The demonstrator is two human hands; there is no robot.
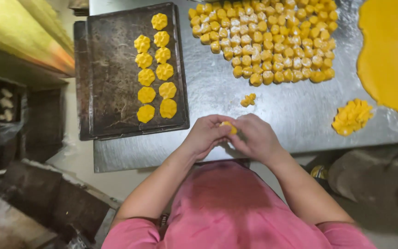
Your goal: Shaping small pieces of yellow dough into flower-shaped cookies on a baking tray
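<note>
Dough piece (229,126), small and yellow, sits pinched between the fingertips of the left hand (204,135) and right hand (254,137), just above the near edge of the steel table (295,115). Leftward, a dark baking tray (111,83) holds two rows of shaped rounds (155,69), its left half bare. Right of the hands lie cut cubes (266,39), scraps (352,117) and a rolled sheet (390,55) at the table's right edge.

small yellow dough piece (228,127), pinched between both hands' fingertips
</note>
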